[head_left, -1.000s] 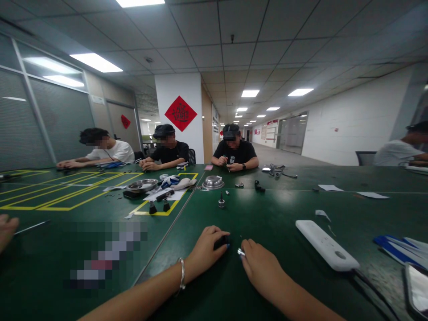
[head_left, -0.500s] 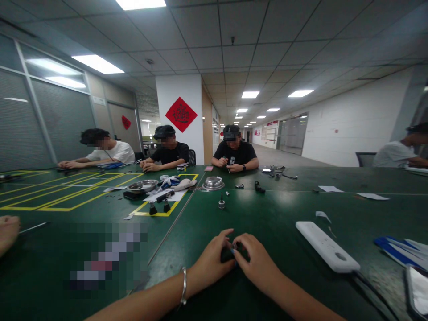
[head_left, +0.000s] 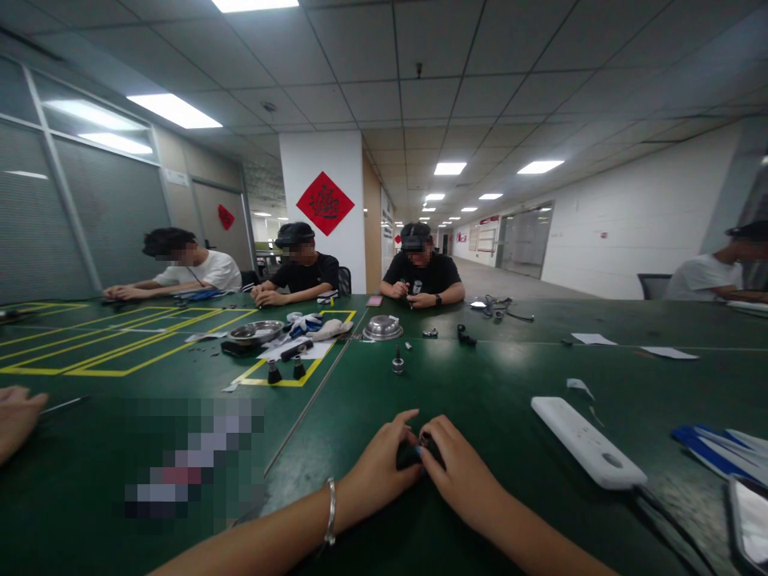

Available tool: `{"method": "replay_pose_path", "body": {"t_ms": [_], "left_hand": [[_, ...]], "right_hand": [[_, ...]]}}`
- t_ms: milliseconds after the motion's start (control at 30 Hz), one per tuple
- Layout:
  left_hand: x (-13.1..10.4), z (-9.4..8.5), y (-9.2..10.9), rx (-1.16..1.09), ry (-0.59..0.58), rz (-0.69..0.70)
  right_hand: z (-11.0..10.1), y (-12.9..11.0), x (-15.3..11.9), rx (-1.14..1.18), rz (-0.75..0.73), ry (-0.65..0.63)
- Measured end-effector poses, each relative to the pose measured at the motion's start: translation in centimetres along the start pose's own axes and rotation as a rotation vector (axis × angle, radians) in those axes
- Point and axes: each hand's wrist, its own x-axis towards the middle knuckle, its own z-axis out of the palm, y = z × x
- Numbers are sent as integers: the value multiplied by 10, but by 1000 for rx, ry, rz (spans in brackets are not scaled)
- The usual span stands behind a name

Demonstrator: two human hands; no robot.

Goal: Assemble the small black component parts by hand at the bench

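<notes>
Low in the middle of the head view, my left hand (head_left: 387,456) and my right hand (head_left: 456,464) meet at their fingertips over the green table (head_left: 336,424). Between them is a small dark part (head_left: 425,440), mostly covered by the fingers, with a bit of blue by the right thumb. Both hands are closed around it, the left forefinger raised. A small metal piece with an upright stem (head_left: 398,362) stands beyond my hands. Farther back lies a shiny metal bowl-like dish (head_left: 382,328).
A white power strip (head_left: 588,444) with a black cable lies right, near blue-and-white gloves (head_left: 720,452). Two dark cones (head_left: 274,372) stand left by a metal bowl (head_left: 257,331). Another person's hand (head_left: 21,420) is at the left edge. Several people sit around.
The right fingers have shifted slightly over the small part, and a little more of it shows. The other person's hand at the left edge has moved a bit to the right.
</notes>
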Motion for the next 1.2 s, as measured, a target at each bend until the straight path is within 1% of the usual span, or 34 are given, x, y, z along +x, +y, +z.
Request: {"method": "replay_pose_path", "body": {"t_ms": [167, 267, 367, 467, 567, 633, 767, 900, 1000, 1100, 1200], "left_hand": [[0, 0, 0, -1, -11, 3], [-1, 0, 0, 3, -16, 11], [-2, -2, 4, -31, -14, 35], [-4, -5, 11, -73, -8, 111], [-4, -9, 19, -31, -43, 188], [-3, -12, 23, 22, -80, 208], [1, -18, 28, 84, -92, 161], [6, -29, 27, 79, -98, 42], [9, -35, 24, 52, -81, -29], [9, -33, 21, 54, -36, -51], [7, -27, 20, 73, 13, -29]], "right_hand": [[2, 2, 1, -102, 96, 23], [2, 3, 1, -123, 130, 44], [1, 4, -1, -40, 103, 115], [1, 6, -2, 60, 55, 206], [2, 7, -3, 101, 22, 269], [4, 7, -3, 116, 2, 284], [6, 4, -5, 149, -15, 282], [5, -2, -7, 163, -58, 256], [3, -7, -8, 134, -100, 235], [3, -9, -9, 101, -126, 230], [3, -10, -8, 83, -138, 230]]}}
